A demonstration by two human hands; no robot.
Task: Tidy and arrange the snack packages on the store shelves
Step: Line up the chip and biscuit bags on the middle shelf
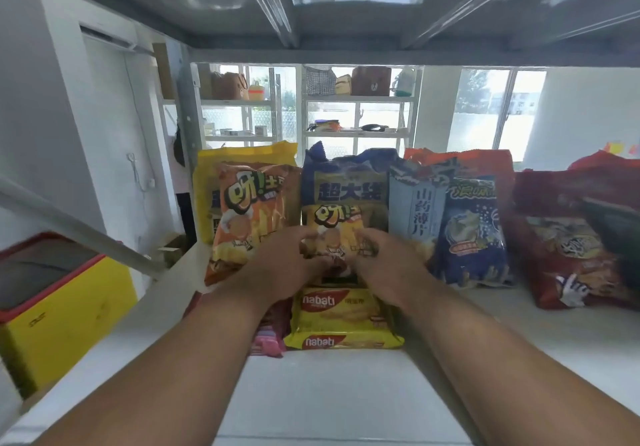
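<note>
Both our hands on the small yellow chip bag [337,234]

Our left hand [284,269] and right hand [388,262] curl their fingers round its sides, upright above the nabati pack [341,317] on the shelf [346,393].

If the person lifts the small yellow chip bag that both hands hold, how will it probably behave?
The small yellow chip bag looks puffed with air, so it is probably light and soft to squeeze. Its glossy film may slip between the left hand and right hand. Standing narrow before the blue bag, it will likely tip if released.
</note>
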